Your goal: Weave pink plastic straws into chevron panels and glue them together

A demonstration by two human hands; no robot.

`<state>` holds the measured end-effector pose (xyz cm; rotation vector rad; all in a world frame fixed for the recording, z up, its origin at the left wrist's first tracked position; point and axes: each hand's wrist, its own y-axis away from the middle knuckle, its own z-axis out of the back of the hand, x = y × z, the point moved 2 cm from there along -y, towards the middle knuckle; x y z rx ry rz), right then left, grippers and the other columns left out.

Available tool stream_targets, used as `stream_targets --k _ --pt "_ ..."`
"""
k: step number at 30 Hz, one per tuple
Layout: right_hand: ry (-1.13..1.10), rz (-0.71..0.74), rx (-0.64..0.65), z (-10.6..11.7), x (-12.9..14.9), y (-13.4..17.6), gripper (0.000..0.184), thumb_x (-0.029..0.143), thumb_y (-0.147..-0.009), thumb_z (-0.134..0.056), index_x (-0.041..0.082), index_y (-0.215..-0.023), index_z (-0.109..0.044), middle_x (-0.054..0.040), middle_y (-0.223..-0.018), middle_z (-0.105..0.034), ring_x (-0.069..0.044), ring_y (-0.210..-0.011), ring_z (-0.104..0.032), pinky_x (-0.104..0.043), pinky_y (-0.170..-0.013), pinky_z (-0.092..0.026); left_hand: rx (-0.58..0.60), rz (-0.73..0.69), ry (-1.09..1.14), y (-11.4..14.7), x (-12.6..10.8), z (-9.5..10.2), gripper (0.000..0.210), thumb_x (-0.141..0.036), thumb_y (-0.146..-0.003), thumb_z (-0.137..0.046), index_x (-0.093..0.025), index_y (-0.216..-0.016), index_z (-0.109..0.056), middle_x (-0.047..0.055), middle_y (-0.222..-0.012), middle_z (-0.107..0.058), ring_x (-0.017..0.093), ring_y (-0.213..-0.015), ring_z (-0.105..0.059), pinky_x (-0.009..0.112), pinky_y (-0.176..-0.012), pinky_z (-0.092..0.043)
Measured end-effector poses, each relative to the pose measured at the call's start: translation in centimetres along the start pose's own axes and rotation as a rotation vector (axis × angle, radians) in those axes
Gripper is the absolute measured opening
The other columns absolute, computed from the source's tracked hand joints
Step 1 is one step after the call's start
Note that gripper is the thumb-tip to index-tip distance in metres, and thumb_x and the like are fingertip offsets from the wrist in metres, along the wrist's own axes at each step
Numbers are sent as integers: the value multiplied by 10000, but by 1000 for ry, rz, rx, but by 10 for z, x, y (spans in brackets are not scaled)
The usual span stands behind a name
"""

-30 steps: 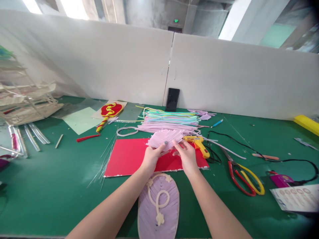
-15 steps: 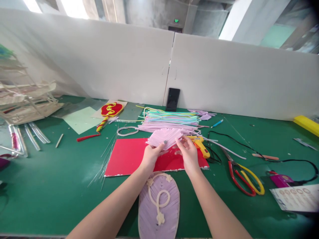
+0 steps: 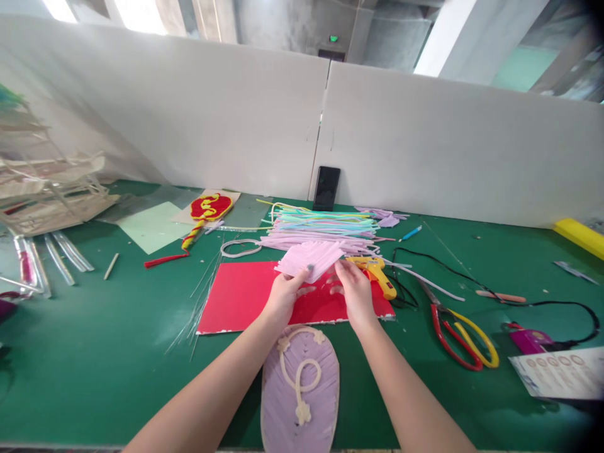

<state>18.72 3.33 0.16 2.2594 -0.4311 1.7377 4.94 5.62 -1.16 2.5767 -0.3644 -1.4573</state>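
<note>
Both my hands hold up a pink leaf-shaped piece (image 3: 309, 258) made of strips, a little above a red board (image 3: 245, 296). My left hand (image 3: 284, 297) pinches its lower edge with thumb on top. My right hand (image 3: 355, 292) grips its right corner with the fingertips. Close to me on the green table lies a purple oval piece (image 3: 302, 387) with a cream cord loop glued on it. A yellow glue gun (image 3: 378, 272) rests just right of my right hand.
A stack of pastel strips (image 3: 321, 229) lies behind the red board, and a black phone (image 3: 327, 188) leans on the white partition. Red-and-yellow scissors (image 3: 460, 336) and a black cable sit at right. A red and yellow knot ornament (image 3: 207, 211) and clear rods lie at left.
The pink piece has been raised slightly and tilted. My right hand slid up along its right corner. My left hand stays almost in place.
</note>
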Motion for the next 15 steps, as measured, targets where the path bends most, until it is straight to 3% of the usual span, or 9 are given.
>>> stream_targets --k 9,15 --pt "-12 -16 10 0 -1 1 311 395 -626 -705 171 -823 -618 12 -653 -615 -113 -521 -556 -192 -377 -438 29 20 20 0 0 -1 345 -261 -608 -753 -127 -912 -661 70 -887 -710 177 -755 -656 216 -558 -535" --pt "6 -29 16 3 -2 -1 238 363 -665 -673 168 -789 -615 30 -603 -599 -101 -511 -543 -188 -416 -446 106 76 16 5 0 -3 325 -307 -670 -704 -111 -927 -666 54 -811 -720 228 -794 -663 299 -671 -550"
